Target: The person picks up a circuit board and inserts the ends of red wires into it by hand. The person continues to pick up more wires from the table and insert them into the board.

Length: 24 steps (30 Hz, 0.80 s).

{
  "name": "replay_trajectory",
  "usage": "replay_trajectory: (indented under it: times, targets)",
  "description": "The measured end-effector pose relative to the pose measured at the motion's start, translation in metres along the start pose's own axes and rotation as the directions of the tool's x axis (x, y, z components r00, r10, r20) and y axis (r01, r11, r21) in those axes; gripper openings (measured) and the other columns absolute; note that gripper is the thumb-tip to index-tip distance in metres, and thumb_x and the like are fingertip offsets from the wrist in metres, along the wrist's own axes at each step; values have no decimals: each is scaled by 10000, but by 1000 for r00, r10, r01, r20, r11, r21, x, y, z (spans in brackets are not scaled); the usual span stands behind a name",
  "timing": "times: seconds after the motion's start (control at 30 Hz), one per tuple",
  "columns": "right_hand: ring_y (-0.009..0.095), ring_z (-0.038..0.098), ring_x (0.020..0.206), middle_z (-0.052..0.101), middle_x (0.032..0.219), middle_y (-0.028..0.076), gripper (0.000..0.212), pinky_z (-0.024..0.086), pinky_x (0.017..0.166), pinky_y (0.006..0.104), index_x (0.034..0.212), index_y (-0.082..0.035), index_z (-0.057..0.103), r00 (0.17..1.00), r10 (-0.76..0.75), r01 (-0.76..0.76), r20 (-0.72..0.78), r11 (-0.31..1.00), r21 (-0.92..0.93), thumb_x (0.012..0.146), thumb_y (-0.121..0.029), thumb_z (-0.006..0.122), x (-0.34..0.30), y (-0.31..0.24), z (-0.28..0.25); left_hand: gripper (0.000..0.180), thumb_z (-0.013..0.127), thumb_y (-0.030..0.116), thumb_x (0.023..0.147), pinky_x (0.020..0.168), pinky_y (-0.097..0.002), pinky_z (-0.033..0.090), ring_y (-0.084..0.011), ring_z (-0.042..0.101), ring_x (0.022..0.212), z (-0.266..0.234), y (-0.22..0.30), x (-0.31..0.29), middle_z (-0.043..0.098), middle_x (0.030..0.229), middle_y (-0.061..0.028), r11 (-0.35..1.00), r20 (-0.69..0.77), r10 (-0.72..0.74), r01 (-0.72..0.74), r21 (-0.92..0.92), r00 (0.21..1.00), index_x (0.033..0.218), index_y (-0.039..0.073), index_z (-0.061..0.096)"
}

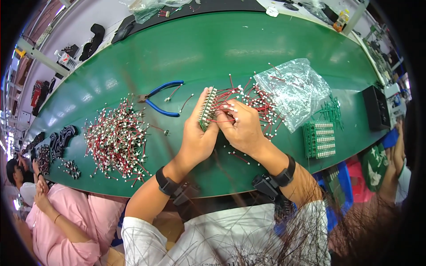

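My left hand [197, 138] is closed around a narrow green circuit board [207, 111] with a row of pale connectors along it. Red wires with small white plugs fan out from the board's right side. Fingers pinched together, my right hand [245, 129] grips a red wire lead [225, 120] close against the board; its fingertips partly hide the contact. Just beyond that hand lies a loose pile of red wire leads [262, 103], partly under a clear plastic bag [295, 91]. Blue-handled pliers [163, 98] rest left of the board.
A large heap of wired connectors [116, 141] covers the left of the green table [199, 48]. To the right are stacked green boards [320, 139], thin green strips [330, 111] and a black bin [376, 107]. A person in pink [66, 221] sits at my left.
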State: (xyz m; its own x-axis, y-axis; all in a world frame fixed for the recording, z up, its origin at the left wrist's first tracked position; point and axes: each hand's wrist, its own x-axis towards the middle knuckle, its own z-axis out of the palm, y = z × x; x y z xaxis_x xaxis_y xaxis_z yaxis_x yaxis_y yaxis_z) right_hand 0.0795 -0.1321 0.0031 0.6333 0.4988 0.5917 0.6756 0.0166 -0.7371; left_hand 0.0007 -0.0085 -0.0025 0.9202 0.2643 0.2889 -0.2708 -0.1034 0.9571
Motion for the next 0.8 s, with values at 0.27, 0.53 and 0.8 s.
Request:
replay_trajectory:
  times: [0.27, 0.53, 0.8]
  targets:
    - [262, 585, 565, 602, 738, 137, 59, 444, 509, 343, 860, 21, 615, 999, 38, -37, -20, 999, 30, 831, -20, 645, -1, -4, -1, 690, 456, -132, 851, 1001, -281, 413, -163, 532, 1175, 2, -4, 3, 513, 1383, -175, 998, 8, 28, -28, 48, 1000, 1501, -43, 242]
    - [262, 550, 536, 565, 690, 121, 68, 427, 496, 357, 809, 23, 593, 997, -52, 51, -57, 999, -19, 820, -14, 649, -2, -2, 2, 708, 478, -125, 833, 998, -303, 428, -188, 544, 1187, 0, -5, 3, 513, 1381, -212, 989, 35, 69, -73, 132, 997, 1495, -58, 237]
    - [265, 566, 562, 561, 702, 120, 94, 438, 503, 357, 804, 18, 582, 999, -22, 21, -45, 999, -37, 808, -8, 673, 0, -1, -3, 713, 451, -131, 807, 1052, -351, 392, -322, 512, 1286, -5, -4, 4, 431, 1449, -263, 963, 59, 136, -146, 228, 989, 1485, -74, 239]
